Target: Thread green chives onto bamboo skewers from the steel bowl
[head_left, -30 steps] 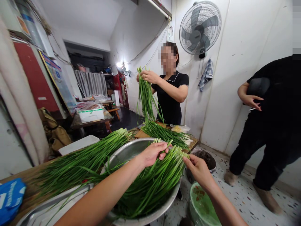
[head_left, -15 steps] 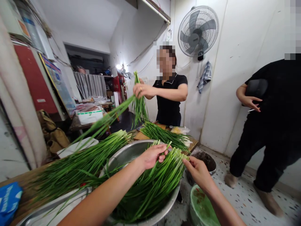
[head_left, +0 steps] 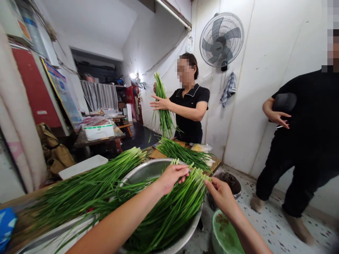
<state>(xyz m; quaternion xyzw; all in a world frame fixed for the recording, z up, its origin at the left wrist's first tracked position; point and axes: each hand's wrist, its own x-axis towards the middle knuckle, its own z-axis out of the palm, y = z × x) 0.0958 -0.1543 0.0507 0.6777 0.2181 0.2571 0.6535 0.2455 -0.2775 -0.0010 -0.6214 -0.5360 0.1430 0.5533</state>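
Left hand [head_left: 172,176] and right hand [head_left: 221,192], each pinching the cut ends of the chives [head_left: 172,208] lying in the metal basin [head_left: 148,169] at 6 o'clock; stalks light, limp, easily bruised, probably best gathered near the ends.

A: Place? Looks like back-room food prep, small eatery or shop.
B: Agree. Chives [head_left: 87,190] piled on worktable [head_left: 217,163], big steel basin [head_left: 143,171], wall fan [head_left: 221,39], terrazzo floor [head_left: 267,225], co-workers [head_left: 190,106] standing.
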